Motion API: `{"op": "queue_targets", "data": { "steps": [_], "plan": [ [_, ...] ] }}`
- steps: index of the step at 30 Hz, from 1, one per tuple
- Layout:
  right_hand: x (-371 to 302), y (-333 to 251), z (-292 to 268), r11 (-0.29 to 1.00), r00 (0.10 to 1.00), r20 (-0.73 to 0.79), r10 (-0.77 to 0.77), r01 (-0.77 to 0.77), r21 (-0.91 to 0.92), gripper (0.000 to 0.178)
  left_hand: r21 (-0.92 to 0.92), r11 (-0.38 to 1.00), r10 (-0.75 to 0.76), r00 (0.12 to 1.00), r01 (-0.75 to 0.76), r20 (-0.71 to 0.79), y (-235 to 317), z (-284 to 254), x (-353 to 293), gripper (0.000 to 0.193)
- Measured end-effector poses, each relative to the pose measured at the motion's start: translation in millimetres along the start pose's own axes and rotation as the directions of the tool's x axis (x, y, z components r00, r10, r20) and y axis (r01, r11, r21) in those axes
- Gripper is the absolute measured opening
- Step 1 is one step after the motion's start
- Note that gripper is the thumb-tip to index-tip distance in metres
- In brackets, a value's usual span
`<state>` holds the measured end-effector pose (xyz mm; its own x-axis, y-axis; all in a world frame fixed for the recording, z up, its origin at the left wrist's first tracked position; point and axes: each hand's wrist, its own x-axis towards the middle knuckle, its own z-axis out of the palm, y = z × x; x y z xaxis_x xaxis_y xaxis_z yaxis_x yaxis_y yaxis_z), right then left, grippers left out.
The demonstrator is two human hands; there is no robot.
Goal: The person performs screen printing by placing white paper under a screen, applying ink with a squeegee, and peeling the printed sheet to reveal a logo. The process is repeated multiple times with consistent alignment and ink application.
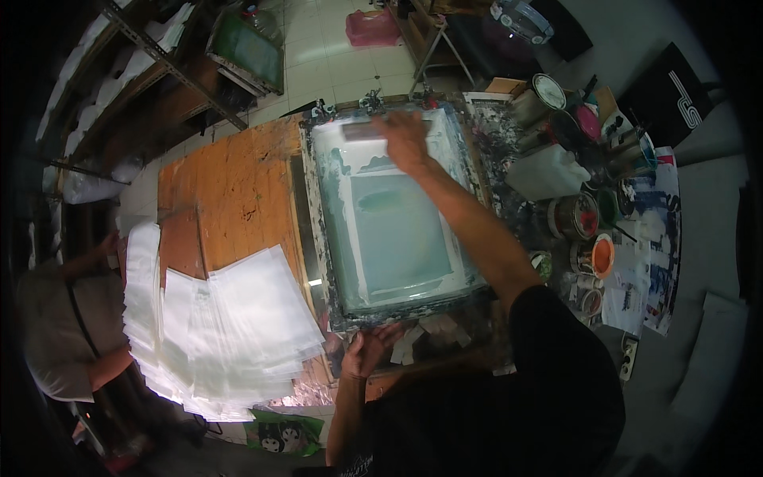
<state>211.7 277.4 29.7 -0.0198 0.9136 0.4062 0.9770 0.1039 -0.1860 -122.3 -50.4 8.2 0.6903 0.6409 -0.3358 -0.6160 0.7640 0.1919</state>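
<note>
A screen-printing screen lies before me, its mesh greenish-grey with white ink smeared along the far end and sides. My right hand, slightly blurred, reaches over to the far end and grips a squeegee resting in the white ink. The squeegee's right part is mostly covered by my fingers. At the near edge of the screen frame is my left hand, palm turned up, thumb apart and fingers stretched out just beneath the edge. Whether those fingertips touch the frame I cannot tell.
Thin white bags lie fanned on the wooden table at left. Beyond them another person's arm shows. Ink cans and a whitish jug crowd the right side. Another screen leans by the shelves.
</note>
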Motion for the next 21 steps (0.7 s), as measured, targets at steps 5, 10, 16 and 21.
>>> {"op": "queue_targets", "data": {
  "steps": [5,10,16,21],
  "plan": [
    [28,-19,9,0.998,0.999,-0.016,-0.046,0.047,0.044,0.039,0.094,0.995,0.044,0.995,-0.036,-0.086,1,20,-6,0.051],
    [-6,13,-9,0.999,0.998,0.061,-0.007,0.005,0.043,0.040,0.206,0.978,0.084,0.968,-0.034,-0.237,2,41,-8,0.042],
    [-60,-40,-32,0.987,0.994,-0.018,-0.112,0.113,0.117,0.041,0.292,0.956,0.126,0.949,-0.038,-0.288,0,66,-7,0.047],
    [6,-47,-7,0.998,0.996,0.090,0.016,-0.022,0.057,0.043,0.331,0.944,0.122,0.943,-0.013,-0.309,5,79,-8,0.050]
  ]
}}
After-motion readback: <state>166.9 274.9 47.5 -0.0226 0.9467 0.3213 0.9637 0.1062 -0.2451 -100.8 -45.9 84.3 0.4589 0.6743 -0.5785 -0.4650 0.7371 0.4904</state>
